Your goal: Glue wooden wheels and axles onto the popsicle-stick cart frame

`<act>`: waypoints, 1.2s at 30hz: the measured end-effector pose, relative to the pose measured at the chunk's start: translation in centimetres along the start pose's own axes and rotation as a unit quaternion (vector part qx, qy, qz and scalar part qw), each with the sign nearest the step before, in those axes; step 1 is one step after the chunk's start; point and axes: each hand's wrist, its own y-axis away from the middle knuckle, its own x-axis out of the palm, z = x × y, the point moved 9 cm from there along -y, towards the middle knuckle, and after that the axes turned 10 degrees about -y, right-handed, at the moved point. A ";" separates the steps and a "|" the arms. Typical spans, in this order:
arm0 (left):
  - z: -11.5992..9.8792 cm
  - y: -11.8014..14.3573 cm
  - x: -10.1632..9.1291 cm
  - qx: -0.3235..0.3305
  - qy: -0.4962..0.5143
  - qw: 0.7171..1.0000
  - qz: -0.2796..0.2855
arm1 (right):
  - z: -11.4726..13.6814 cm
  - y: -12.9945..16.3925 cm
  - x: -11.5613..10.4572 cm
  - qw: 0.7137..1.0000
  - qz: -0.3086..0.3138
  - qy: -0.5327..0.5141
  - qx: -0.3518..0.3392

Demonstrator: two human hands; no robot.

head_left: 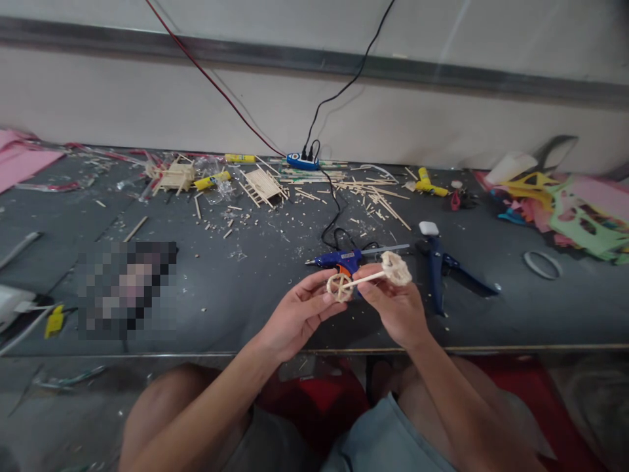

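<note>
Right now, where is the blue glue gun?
In the head view, the blue glue gun lies on the grey table, right of centre, just behind the wooden wheel-and-axle piece held in both hands, left of the blue pliers.

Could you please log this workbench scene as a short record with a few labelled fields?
left hand: left hand pinches a small spoked wooden wheel
right hand: right hand holds the thin axle stick joining that wheel to a second wheel
behind the hands: blue glue gun lying on the grey table, its black cord running to a blue power strip
right of the hands: blue pliers
far side: loose wooden sticks, small stick frame
</note>
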 end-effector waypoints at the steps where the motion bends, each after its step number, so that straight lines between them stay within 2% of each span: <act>1: 0.0 0.0 -0.1 0.000 -0.004 1.000 -0.006 | 0.2 0.0 0.0 1.000 -0.005 0.016 -0.007; 5: 0.0 -0.2 -0.4 0.003 -0.026 0.999 -0.035 | 0.9 0.0 0.1 0.995 -0.009 0.090 -0.034; 9: -0.2 -0.3 -0.7 0.010 -0.043 0.997 -0.060 | 1.1 0.1 0.4 0.987 0.013 0.151 -0.056; 17: 0.0 -0.3 -1.5 0.014 -0.062 0.992 -0.105 | 1.1 0.3 1.1 0.973 0.028 0.203 -0.106; 31: -1.0 -0.7 -2.7 0.092 -0.130 0.967 -0.200 | -0.1 1.3 2.3 0.977 0.041 0.165 -0.125; 36: -1.5 -0.6 -2.9 0.112 -0.198 0.946 -0.231 | 0.0 1.5 2.1 0.976 0.031 0.173 -0.131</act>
